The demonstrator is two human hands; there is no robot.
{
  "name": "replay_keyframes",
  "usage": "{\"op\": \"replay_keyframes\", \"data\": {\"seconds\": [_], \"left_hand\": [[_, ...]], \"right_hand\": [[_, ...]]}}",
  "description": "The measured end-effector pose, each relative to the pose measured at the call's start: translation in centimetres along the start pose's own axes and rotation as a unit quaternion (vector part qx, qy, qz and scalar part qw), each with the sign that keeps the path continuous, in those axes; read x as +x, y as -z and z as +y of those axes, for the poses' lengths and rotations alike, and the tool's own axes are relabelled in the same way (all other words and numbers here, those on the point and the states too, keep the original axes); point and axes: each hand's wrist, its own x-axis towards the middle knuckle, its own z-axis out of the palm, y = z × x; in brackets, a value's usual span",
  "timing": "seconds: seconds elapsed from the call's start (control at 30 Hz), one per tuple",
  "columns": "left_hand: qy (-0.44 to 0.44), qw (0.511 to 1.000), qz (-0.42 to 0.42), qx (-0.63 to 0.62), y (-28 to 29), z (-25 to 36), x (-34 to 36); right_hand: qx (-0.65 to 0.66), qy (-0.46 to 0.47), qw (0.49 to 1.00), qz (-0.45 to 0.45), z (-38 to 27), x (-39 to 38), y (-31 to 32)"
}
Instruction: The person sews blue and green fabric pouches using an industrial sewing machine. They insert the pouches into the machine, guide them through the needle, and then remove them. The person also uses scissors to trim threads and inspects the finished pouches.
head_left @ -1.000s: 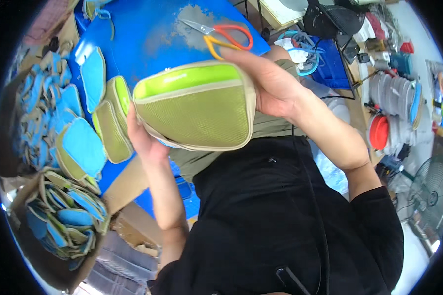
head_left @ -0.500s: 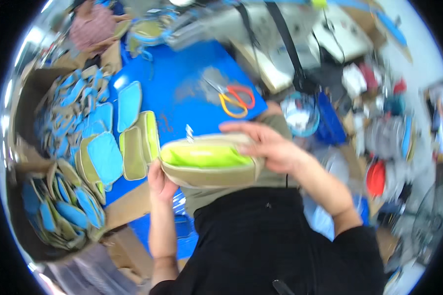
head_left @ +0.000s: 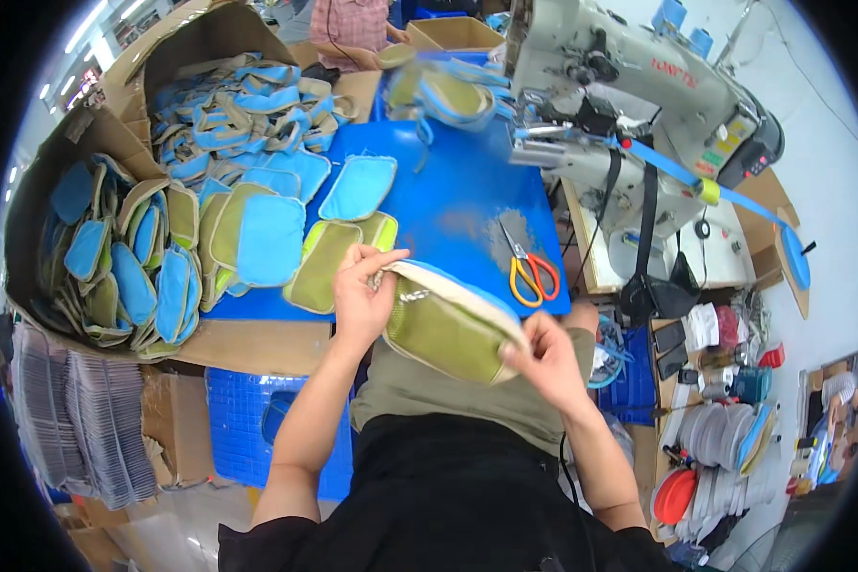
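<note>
Above my lap I hold a sewn pouch (head_left: 453,334) with an olive-green face, beige edging and some blue along its far rim. My left hand (head_left: 364,296) is closed on its upper left corner, fingers pinching the beige edge. On its right end my right hand (head_left: 548,360) is closed, with the thumb on the olive face. Beyond the pouch, orange-and-red-handled scissors (head_left: 532,272) lie on the blue table (head_left: 448,210). Left of my left hand are an olive panel (head_left: 322,272) with beige edging and a light-blue panel (head_left: 360,186).
A cardboard box (head_left: 38,238) at the left holds several blue and olive pouches, with a heap of blue-and-beige strips (head_left: 257,105) behind it. An industrial sewing machine (head_left: 639,105) stands at the far right. A person (head_left: 348,33) is beyond the table. Tape rolls (head_left: 720,434) sit at the right.
The pouch has turned from showing its bright lime opening to showing its olive face. My left hand has moved up to its far left corner, my right hand down its right end. The view has shifted.
</note>
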Motion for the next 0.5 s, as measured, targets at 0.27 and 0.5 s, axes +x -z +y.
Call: {"op": "replay_keyframes", "data": {"seconds": [0.27,0.5], "left_hand": [[0.107,0.99,-0.042,-0.082,-1.6,-6.2,4.7],[0.155,0.942,0.17,-0.246,-3.6,-13.2,21.3]], "right_hand": [[0.014,-0.007,0.996,0.086,4.8,8.2,1.3],[0.026,-0.084,0.996,0.002,4.8,7.7,1.8]]}}
